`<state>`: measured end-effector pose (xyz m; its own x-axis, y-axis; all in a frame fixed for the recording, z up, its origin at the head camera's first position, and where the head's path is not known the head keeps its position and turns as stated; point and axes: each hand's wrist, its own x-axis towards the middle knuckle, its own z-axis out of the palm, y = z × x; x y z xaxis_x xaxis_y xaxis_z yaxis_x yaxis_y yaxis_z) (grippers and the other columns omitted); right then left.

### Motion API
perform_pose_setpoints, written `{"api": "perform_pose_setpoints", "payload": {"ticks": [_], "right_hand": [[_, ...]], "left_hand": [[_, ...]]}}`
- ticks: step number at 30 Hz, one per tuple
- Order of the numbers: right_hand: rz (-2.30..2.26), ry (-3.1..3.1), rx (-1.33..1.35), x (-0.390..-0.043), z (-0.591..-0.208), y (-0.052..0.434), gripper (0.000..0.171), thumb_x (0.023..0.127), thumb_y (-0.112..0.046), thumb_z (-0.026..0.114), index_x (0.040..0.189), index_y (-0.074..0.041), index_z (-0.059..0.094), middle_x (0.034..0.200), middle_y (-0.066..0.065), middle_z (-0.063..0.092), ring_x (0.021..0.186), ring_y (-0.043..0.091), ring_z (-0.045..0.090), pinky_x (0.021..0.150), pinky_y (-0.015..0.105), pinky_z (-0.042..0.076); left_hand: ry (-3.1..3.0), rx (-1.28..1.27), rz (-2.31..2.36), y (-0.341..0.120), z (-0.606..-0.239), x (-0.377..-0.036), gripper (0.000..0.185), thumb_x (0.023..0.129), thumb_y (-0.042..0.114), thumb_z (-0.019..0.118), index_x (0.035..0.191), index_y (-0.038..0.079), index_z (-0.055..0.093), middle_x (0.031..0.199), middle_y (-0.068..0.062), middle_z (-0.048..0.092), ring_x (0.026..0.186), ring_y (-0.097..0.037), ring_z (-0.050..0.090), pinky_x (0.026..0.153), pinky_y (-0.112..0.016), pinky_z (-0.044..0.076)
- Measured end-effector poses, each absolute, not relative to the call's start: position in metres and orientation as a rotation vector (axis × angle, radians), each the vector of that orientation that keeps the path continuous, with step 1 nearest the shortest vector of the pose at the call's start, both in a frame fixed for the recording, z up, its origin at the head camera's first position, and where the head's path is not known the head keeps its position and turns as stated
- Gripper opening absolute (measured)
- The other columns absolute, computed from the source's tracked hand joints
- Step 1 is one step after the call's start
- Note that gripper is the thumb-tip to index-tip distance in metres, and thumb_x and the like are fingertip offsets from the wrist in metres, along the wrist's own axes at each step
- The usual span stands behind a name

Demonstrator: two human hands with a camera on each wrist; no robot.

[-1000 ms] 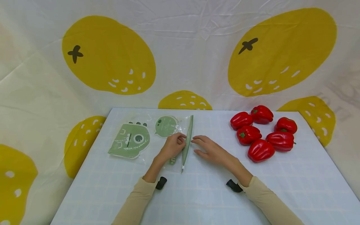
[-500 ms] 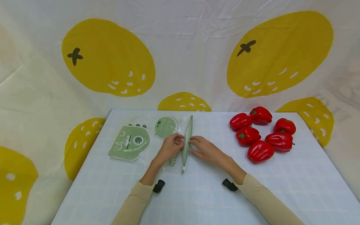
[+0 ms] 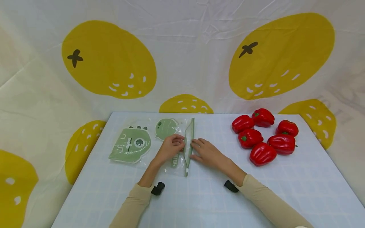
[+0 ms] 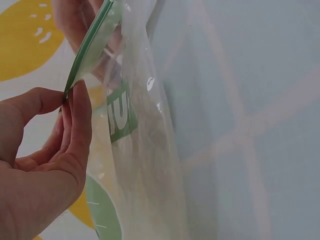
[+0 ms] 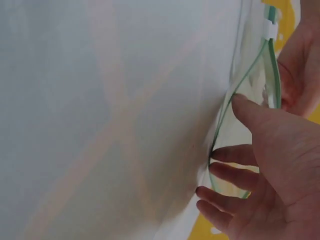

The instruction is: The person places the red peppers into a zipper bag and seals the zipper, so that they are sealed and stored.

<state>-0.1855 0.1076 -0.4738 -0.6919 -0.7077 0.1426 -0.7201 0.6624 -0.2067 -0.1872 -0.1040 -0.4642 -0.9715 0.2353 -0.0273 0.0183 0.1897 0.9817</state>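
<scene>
A clear zip bag (image 3: 187, 148) with green edging stands in front of me, its mouth spread apart in the middle. Between thumb and fingertips, my left hand (image 3: 169, 148) pinches the mouth's left rim (image 4: 85, 55). My right hand (image 3: 208, 153) touches the opposite rim (image 5: 218, 125) with its thumb and fingertips spread along it, the fingers loosely extended. A white slider (image 5: 270, 31) sits at one end of the zip, the end nearer me. Flat on the table left of my left hand lie the bag's green dinosaur print (image 3: 131, 145) and round green print (image 3: 166, 128).
Several red bell peppers (image 3: 263, 154) lie grouped at the right rear of the table (image 3: 205, 202), which has a pale checked cover. Behind it hangs a white cloth (image 3: 194, 57) printed with yellow fruit.
My right hand has moved left onto the right rim. My left hand has shifted slightly left with its rim, and the bag's mouth has widened. The peppers stay put.
</scene>
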Motion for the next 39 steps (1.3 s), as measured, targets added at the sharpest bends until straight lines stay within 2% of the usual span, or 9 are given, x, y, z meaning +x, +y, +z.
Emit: {"api": "perform_pose_setpoints", "payload": {"ticks": [7, 14, 17, 26, 29, 33, 39], "right_hand": [[0.362, -2.785, 1.229, -0.185, -0.472, 0.106, 0.059, 0.091, -0.039, 0.061, 0.131, 0.003, 0.052, 0.136, 0.018, 0.049, 0.123, 0.037, 0.045, 0.104, 0.048, 0.036], [0.326, -2.766, 1.224, -0.185, -0.473, 0.104, 0.057, 0.092, -0.039, 0.060, 0.131, 0.002, 0.052, 0.134, 0.017, 0.050, 0.122, 0.036, 0.046, 0.103, 0.046, 0.038], [0.298, -2.775, 1.209, -0.185, -0.474, 0.104, 0.057, 0.092, -0.040, 0.059, 0.131, 0.001, 0.052, 0.135, 0.017, 0.050, 0.122, 0.036, 0.046, 0.102, 0.046, 0.039], [0.302, -2.853, 1.145, -0.187, -0.475, 0.103, 0.057, 0.093, -0.043, 0.057, 0.133, -0.002, 0.051, 0.138, 0.014, 0.047, 0.126, 0.035, 0.042, 0.101, 0.049, 0.039], [0.279, -2.859, 1.148, -0.188, -0.475, 0.102, 0.058, 0.093, -0.043, 0.056, 0.134, -0.002, 0.051, 0.138, 0.014, 0.048, 0.126, 0.035, 0.042, 0.101, 0.048, 0.039], [0.268, -2.862, 1.146, -0.186, -0.474, 0.102, 0.058, 0.093, -0.044, 0.056, 0.133, -0.002, 0.051, 0.137, 0.014, 0.049, 0.126, 0.035, 0.043, 0.100, 0.048, 0.040], [0.275, -2.885, 1.121, -0.186, -0.473, 0.103, 0.059, 0.093, -0.044, 0.056, 0.134, -0.003, 0.051, 0.138, 0.013, 0.048, 0.127, 0.034, 0.042, 0.100, 0.048, 0.040]], "left_hand": [[2.242, 0.304, 1.880, -0.107, -0.441, -0.180, 0.029, 0.088, 0.000, 0.062, 0.114, -0.012, 0.055, 0.098, -0.025, 0.060, 0.085, -0.038, 0.062, 0.077, -0.050, 0.054], [2.267, 0.289, 1.906, -0.109, -0.423, -0.171, 0.028, 0.087, -0.002, 0.062, 0.113, -0.012, 0.056, 0.096, -0.024, 0.060, 0.080, -0.027, 0.063, 0.072, -0.039, 0.057], [2.264, 0.258, 1.932, -0.109, -0.420, -0.170, 0.027, 0.087, -0.003, 0.062, 0.111, -0.012, 0.057, 0.094, -0.024, 0.060, 0.077, -0.026, 0.063, 0.072, -0.041, 0.057], [2.337, 0.180, 1.960, -0.107, -0.409, -0.162, 0.021, 0.086, 0.000, 0.062, 0.105, -0.009, 0.059, 0.091, -0.021, 0.062, 0.078, -0.035, 0.064, 0.071, -0.048, 0.056], [2.498, 0.157, 1.939, -0.107, -0.419, -0.163, 0.014, 0.083, 0.003, 0.066, 0.096, -0.002, 0.062, 0.085, -0.016, 0.064, 0.071, -0.028, 0.066, 0.063, -0.041, 0.058], [2.847, 0.149, 1.765, -0.107, -0.432, -0.165, 0.011, 0.076, 0.007, 0.070, 0.082, 0.009, 0.061, 0.073, -0.002, 0.064, 0.062, -0.013, 0.063, 0.056, -0.029, 0.054], [3.148, 0.126, 1.486, -0.104, -0.424, -0.157, 0.012, 0.074, 0.005, 0.068, 0.080, 0.010, 0.058, 0.069, 0.001, 0.061, 0.059, -0.010, 0.061, 0.059, -0.029, 0.051]]}}
